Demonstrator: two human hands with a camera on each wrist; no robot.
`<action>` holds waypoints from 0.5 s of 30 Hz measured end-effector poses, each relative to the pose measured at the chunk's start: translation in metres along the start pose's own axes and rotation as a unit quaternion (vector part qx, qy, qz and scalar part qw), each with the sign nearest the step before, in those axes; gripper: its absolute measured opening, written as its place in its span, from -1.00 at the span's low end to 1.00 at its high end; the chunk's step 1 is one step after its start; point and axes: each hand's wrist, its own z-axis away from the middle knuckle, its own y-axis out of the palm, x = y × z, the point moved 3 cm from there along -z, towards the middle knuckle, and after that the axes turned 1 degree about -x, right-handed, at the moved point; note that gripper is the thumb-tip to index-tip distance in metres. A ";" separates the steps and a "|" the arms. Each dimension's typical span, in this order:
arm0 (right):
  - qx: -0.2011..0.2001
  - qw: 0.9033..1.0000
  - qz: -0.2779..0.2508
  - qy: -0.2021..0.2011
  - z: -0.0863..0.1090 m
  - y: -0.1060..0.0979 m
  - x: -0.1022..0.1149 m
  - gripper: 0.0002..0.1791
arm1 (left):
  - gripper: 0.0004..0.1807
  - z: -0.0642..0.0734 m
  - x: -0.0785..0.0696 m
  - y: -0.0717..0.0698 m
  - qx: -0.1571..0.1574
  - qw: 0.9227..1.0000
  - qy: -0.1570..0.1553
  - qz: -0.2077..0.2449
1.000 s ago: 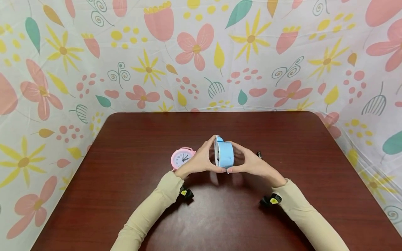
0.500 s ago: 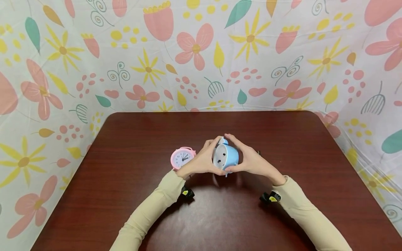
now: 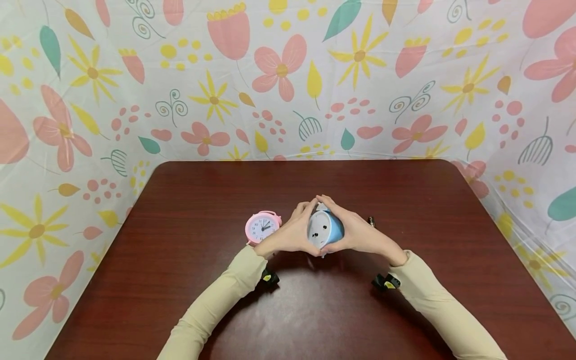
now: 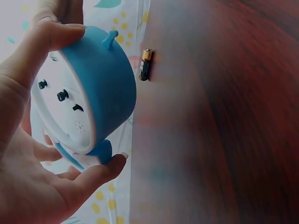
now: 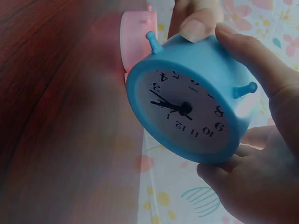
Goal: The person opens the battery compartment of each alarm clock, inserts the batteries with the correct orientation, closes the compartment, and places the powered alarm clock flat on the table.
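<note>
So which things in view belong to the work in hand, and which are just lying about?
In use:
blue clock, held by the left hand and right hand

Apparently just lying about:
pink clock, on the table, not held
battery, also on the table, not held, though it may belong to the work

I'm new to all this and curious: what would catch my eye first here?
Probably the blue alarm clock, held between the left hand and right hand over the dark table. Next, perhaps, the pink alarm clock on the table to its left, and the bright floral cloth hanging behind.
</note>
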 end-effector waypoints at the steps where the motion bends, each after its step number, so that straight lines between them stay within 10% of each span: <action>1: 0.002 1.000 0.001 0.000 0.000 0.001 0.000 0.30 | 0.45 0.000 0.000 0.000 0.002 1.000 -0.001 -0.003; 15: -0.006 0.997 0.078 -0.011 -0.001 0.008 -0.004 0.12 | 0.45 0.000 0.000 0.002 0.014 0.995 -0.009 -0.103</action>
